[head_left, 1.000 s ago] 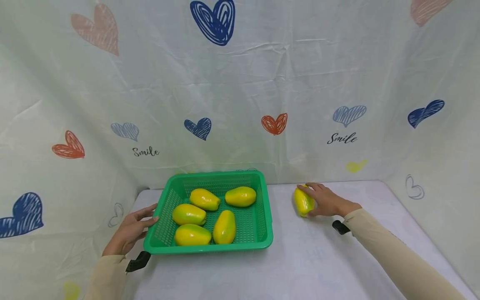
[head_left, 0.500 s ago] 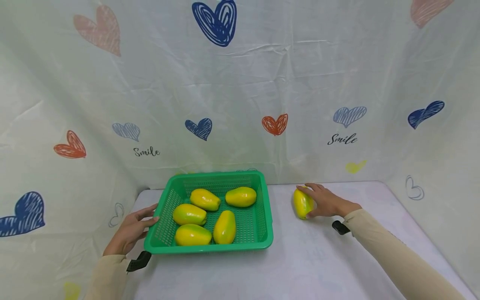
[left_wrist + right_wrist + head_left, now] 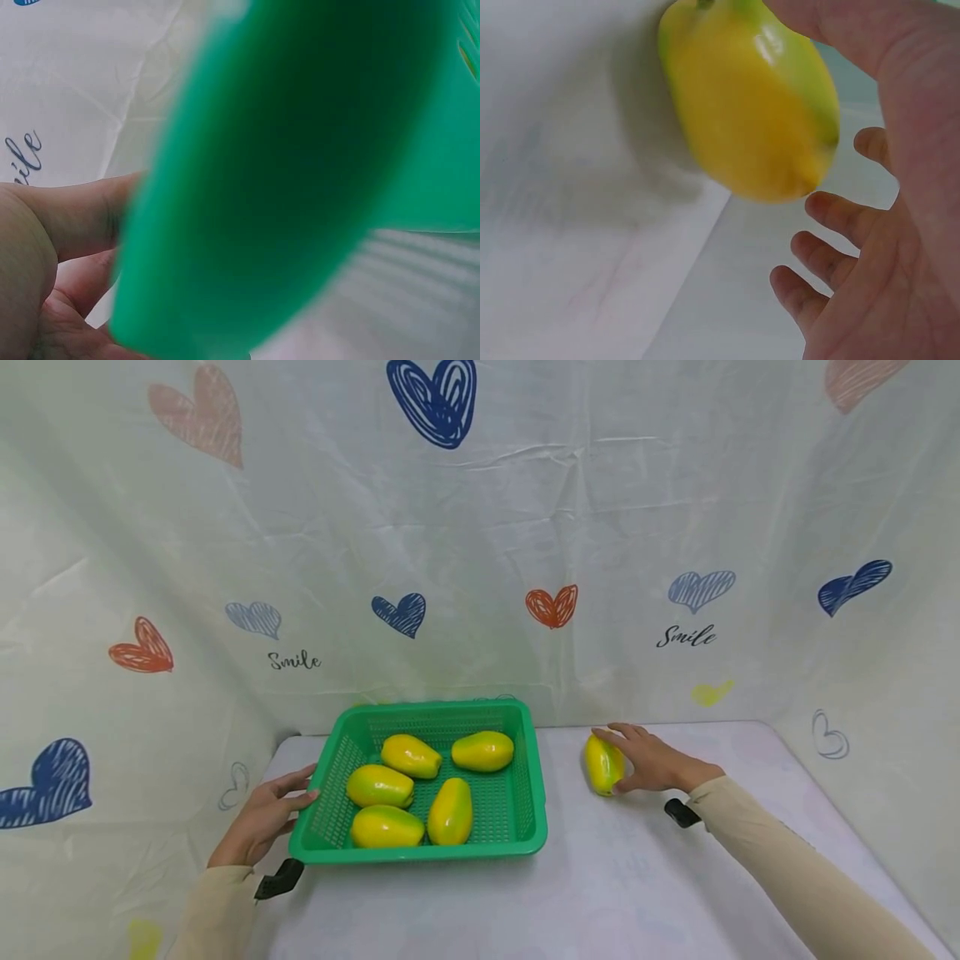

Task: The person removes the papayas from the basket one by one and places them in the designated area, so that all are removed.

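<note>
A green plastic basket (image 3: 416, 856) stands on the table with several yellow-green papayas (image 3: 450, 812) lying inside. At its left side my left hand (image 3: 264, 817) holds the rim; in the left wrist view the basket wall (image 3: 225, 225) hides the fingertips. One more papaya (image 3: 602, 766) lies on the table to the right of the basket. My right hand (image 3: 651, 762) reaches around it, fingers at the far end and thumb by the near end. In the right wrist view the fingers are spread and loose beside the papaya (image 3: 750, 105), with the thumb against its upper side.
A white table (image 3: 480, 910) carries everything. A pale curtain (image 3: 480, 527) printed with hearts hangs close behind and on both sides. The table's back edge lies just beyond the basket and the single papaya.
The single papaya has shifted slightly left and turned a little under my right hand, showing more of its surface. The left hand and basket have kept their place.
</note>
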The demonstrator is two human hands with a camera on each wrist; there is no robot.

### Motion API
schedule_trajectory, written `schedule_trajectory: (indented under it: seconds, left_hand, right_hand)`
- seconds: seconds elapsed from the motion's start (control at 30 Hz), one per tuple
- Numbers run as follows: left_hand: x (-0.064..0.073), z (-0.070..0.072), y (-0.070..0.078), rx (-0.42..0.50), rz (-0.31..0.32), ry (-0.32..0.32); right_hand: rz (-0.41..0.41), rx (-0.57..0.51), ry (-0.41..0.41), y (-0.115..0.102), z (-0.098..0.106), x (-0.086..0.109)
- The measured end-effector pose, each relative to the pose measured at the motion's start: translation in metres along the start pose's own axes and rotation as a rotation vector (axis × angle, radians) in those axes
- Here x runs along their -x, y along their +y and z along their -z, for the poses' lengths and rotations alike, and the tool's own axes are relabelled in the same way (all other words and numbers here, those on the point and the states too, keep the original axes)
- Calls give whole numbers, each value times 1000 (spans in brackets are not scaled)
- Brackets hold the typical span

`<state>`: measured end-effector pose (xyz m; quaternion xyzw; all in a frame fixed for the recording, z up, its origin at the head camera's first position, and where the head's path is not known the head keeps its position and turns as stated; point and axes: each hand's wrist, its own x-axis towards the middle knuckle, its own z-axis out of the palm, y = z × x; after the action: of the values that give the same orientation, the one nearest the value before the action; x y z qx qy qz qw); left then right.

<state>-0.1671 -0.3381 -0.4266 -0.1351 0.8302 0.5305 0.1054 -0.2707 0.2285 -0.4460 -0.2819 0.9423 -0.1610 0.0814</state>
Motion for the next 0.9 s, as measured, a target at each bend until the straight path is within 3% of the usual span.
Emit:
schedule_trajectory:
  seconds: [0.6, 0.9]
  left_hand:
    - [0, -1, 0, 4, 3, 7]
    - [1, -1, 0, 11, -6, -6]
  right_hand:
    - [149, 52, 87, -45, 23, 2]
    - [266, 170, 138, -71, 36, 1]
